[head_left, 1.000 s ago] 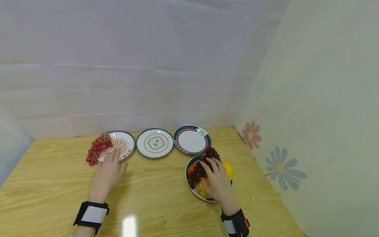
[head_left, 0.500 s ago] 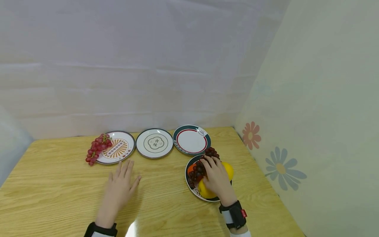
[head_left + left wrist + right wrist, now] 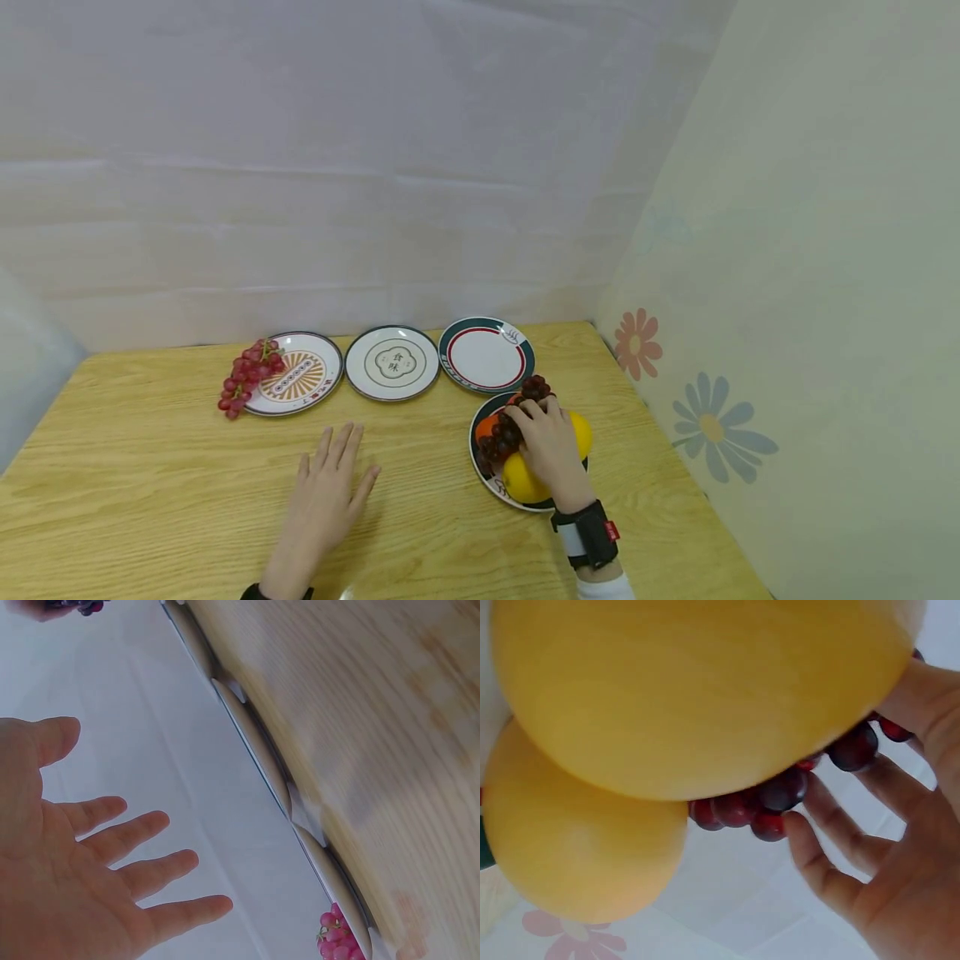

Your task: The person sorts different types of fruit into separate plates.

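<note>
Nearby, yellow fruits [image 3: 521, 481] flank the right hand [image 3: 552, 446] gripping dark grapes [image 3: 508, 435]; left hand [image 3: 327, 496] outstretched.

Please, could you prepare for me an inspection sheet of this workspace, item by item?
Surface: wood-grain table.
Job's things: dark grapes at the fruit plate, beside two yellow fruits; red grapes overhang the rim of the left plate; middle plate and back-right plate stand in its row.
Clutter: nothing seen.
Hands: right hand grips the dark grapes; left hand, fingers spread, holds nothing.
Cables: nothing seen.
Surroundings: white sheet behind, flowered wall at right.
</note>
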A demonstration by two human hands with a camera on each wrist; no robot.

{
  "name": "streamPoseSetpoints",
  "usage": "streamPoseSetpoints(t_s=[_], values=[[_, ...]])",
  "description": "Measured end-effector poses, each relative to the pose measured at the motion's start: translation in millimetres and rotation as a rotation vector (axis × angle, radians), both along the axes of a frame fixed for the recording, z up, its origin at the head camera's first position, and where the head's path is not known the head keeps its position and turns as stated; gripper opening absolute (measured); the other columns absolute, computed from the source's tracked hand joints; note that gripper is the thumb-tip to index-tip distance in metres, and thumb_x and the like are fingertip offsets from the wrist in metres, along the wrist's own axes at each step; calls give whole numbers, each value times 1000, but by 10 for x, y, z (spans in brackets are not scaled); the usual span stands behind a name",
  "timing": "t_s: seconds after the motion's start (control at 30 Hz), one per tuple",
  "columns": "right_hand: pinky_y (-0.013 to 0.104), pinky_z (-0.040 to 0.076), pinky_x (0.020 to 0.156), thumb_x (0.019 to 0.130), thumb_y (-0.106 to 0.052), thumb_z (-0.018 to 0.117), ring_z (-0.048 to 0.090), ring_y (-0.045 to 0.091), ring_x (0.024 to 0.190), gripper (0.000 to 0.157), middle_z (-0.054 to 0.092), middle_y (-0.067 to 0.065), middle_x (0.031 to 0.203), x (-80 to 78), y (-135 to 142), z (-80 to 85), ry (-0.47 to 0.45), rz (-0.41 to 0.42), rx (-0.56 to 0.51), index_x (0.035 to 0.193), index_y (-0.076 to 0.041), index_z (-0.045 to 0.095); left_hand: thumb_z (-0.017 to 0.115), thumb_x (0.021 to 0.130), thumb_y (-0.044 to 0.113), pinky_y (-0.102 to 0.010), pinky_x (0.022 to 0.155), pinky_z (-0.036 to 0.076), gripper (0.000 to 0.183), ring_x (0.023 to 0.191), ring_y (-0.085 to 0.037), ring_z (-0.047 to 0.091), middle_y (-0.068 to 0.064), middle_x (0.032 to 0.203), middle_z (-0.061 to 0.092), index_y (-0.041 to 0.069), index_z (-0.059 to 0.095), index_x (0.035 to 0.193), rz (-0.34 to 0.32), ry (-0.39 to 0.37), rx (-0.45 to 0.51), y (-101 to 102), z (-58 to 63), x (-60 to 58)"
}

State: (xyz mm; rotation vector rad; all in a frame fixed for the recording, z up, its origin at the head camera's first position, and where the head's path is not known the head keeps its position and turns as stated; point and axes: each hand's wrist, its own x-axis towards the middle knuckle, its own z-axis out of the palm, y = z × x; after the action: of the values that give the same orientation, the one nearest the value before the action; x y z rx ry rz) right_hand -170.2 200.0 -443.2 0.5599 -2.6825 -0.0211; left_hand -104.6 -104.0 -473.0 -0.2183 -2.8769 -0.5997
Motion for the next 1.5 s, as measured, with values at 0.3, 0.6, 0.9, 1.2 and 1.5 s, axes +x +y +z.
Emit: streamPoseSetpoints(t_s=[0.3, 0.6, 0.9, 1.2, 1.5], values=[[35, 58, 60, 61, -9, 86, 52, 23, 93, 46, 66, 6, 99, 48, -79, 65, 175, 108, -77, 103, -16, 67, 55, 91, 37, -66, 101, 31, 63, 135, -39, 25, -16, 146, 35, 5, 34, 142, -55, 9, 36, 24, 83, 7], [26, 58, 62, 64, -13, 84, 56, 21, 88, 37, 66, 5, 96, 222, -496, 216, 342, 391, -72, 97, -15, 67, 54, 90, 44, -51, 103, 41, 67, 131, -31, 36, -13, 144, 40, 9, 34, 143, -183, -11, 134, 214, 236, 32], [18, 57, 72, 81, -27, 67, 56, 14, 89, 17, 66, -3, 94, 379, -817, 131, 343, 563, -22, 96, -18, 68, 59, 76, 62, -43, 94, 50, 96, 119, -28, 51, -17, 138, 46, 5, 25, 145, -282, -106, 218, 433, 251, 51], [18, 57, 77, 79, -12, 71, 55, 11, 97, 26, 66, -4, 103, 436, -872, 96, 292, 614, 35, 104, -19, 66, 77, 73, 9, -39, 87, 53, 78, 111, -24, 56, -17, 130, 51, 1, 35, 138, -285, -31, 329, 501, 196, 23], [27, 53, 92, 74, -16, 78, 51, 15, 117, 53, 55, 4, 130, 448, -853, 112, 167, 539, 6, 123, -19, 56, 77, 67, -3, -41, 69, 55, 61, 89, -29, 64, -20, 105, 62, -3, 45, 118, -182, 145, 294, 330, 164, -175]])
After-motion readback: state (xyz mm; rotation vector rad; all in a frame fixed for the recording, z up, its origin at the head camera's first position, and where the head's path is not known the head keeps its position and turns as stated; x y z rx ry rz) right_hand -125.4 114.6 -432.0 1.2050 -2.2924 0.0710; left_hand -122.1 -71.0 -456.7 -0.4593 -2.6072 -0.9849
